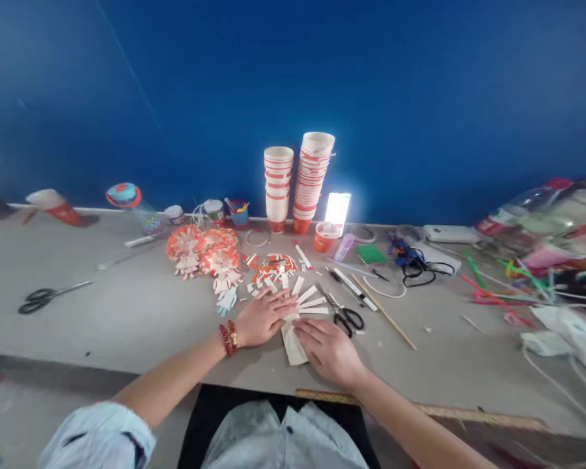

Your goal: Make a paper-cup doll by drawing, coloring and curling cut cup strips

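Note:
A cut white paper piece (293,345) lies flat on the table in front of me, its narrow strips (312,302) fanned out at the far side. My left hand (264,319) rests palm down over its left part, fingers stretched. From the right, my right hand (329,348) lies flat on the lower part, fingers extended. Both hands cover the middle of the paper. Just right of the strips are black-handled scissors (344,317). Orange and white paper scraps (273,266) are scattered beyond my left hand, and frilly orange-white paper shapes (208,251) lie to their left.
Two tall stacks of paper cups (278,185) stand by the blue wall, beside a lit phone (338,210) and a short cup (325,240). Markers (355,289) and a wooden stick (385,314) lie right. Other scissors (51,297) are far left; cables and bags (561,241) crowd the right.

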Demonstrator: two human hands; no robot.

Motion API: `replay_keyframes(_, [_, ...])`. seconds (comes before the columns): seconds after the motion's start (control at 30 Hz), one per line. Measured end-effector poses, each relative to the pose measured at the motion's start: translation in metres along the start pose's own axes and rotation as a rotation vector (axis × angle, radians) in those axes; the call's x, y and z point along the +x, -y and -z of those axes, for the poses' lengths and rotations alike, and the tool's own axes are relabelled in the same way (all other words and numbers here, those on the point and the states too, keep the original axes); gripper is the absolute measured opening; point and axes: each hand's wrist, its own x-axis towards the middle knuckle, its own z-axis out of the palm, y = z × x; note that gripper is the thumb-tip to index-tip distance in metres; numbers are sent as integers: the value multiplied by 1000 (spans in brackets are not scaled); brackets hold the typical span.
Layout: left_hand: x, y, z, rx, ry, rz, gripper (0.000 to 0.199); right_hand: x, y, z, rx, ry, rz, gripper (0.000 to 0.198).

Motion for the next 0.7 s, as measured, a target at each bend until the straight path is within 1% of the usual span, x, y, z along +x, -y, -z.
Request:
replay_keyframes(0.3, [-1, -6, 3, 52, -61, -5, 48, 3, -3, 0, 28, -6, -31, 34])
replay_keyframes(0.5, [0, -2, 3, 63, -68, -50, 48, 1, -3, 10, 125, -70, -42, 32])
replay_keyframes(0.6, [2, 0, 7, 77, -49, -85, 51, 11, -13, 22, 159, -128, -116, 30])
replay_keyframes(0.67, [4, 0, 9, 88, -45, -102, 53, 27, -28, 31, 124, -163, -220, 28])
replay_keyframes(0.7, [5, 0, 10, 89, -46, -104, 53, 39, -36, 34, 76, -155, -294, 27])
